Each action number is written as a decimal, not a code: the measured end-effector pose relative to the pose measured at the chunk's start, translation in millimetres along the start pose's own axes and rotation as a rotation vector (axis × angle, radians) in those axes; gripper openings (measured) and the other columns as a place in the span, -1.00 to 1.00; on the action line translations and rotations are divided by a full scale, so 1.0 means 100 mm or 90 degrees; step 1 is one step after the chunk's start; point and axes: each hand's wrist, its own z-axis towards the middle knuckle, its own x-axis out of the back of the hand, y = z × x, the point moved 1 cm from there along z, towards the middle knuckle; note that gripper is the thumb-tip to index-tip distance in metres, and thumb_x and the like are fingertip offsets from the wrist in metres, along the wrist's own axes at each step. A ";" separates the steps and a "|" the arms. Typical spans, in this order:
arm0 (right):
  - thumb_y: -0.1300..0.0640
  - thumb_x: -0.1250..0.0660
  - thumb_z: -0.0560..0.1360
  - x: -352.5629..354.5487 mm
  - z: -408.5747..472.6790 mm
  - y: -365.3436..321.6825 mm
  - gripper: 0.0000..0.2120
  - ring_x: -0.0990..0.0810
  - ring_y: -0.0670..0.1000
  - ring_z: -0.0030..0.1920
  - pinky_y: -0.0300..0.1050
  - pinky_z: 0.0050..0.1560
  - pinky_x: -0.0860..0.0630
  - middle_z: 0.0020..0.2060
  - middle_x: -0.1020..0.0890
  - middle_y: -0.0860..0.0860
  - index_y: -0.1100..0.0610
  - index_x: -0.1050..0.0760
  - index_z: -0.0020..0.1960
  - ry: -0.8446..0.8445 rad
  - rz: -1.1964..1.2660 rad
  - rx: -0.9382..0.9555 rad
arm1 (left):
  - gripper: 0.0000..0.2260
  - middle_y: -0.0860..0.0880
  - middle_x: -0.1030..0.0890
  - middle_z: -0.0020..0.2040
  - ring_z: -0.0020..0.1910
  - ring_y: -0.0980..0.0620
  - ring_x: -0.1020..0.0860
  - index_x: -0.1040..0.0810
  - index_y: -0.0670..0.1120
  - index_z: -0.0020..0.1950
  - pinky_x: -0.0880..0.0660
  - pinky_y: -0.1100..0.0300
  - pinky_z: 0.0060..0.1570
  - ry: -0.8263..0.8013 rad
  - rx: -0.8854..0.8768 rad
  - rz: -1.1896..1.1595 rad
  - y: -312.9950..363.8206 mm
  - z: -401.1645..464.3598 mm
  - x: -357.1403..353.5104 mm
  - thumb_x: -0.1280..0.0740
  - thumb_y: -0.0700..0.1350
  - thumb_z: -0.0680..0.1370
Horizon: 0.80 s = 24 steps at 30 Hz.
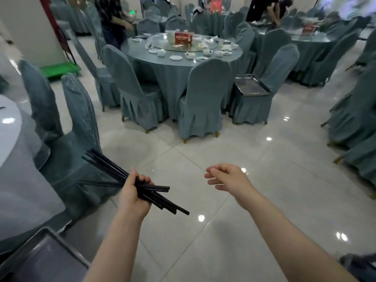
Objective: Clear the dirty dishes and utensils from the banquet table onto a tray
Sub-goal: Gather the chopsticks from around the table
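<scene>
Chopsticks (130, 181) gripped in left hand (133, 197), long axis upper-left to lower-right; right hand (227, 179) relaxed, empty; tray (251, 85) upper right.

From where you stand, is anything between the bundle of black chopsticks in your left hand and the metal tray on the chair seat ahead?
Nothing visible: open tiled floor runs from the left hand, gripping the black chopsticks, to the metal tray resting on the chair seat.

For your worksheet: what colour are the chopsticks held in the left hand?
Black chopsticks, left hand; head view.
</scene>
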 end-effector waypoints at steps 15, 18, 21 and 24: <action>0.14 -0.28 0.58 -1.30 3.45 -1.50 -0.89 -0.68 -0.06 -0.12 -0.20 -0.14 -0.50 -0.12 -0.72 -0.07 0.04 -0.58 -0.02 -0.332 -0.037 0.095 | -0.81 0.06 -0.51 -0.43 -0.45 0.12 -0.55 -0.51 -0.09 -0.17 -0.49 0.24 -0.22 0.178 -0.281 -0.134 1.35 1.89 -1.08 -0.27 -0.06 0.61; 0.16 -0.26 0.58 -1.63 4.07 -1.85 -0.88 -0.66 -0.07 -0.16 -0.20 -0.13 -0.51 -0.12 -0.72 -0.04 0.06 -0.58 -0.03 -0.360 -0.029 0.097 | -0.82 0.06 -0.57 -0.42 -0.39 0.12 -0.56 -0.52 -0.08 -0.17 -0.50 0.23 -0.18 0.189 -0.282 -0.135 1.75 2.42 -1.31 -0.27 -0.06 0.61; 0.18 -0.26 0.58 -1.88 4.68 -2.19 -0.88 -0.65 -0.09 -0.19 -0.22 -0.15 -0.51 -0.13 -0.72 -0.04 0.09 -0.58 -0.01 -0.374 -0.031 0.103 | -0.83 0.06 -0.59 -0.42 -0.39 0.13 -0.58 -0.52 -0.08 -0.16 -0.50 0.23 -0.19 0.181 -0.296 -0.148 2.15 2.94 -1.58 -0.28 -0.06 0.61; 0.18 -0.26 0.58 -2.10 5.33 -2.49 -0.87 -0.66 -0.08 -0.18 -0.18 -0.12 -0.52 -0.14 -0.73 -0.04 0.10 -0.59 0.01 -0.378 -0.035 0.105 | -0.83 0.08 -0.59 -0.43 -0.40 0.15 -0.57 -0.51 -0.07 -0.16 -0.49 0.25 -0.25 0.186 -0.302 -0.157 2.52 3.44 -1.84 -0.26 -0.07 0.61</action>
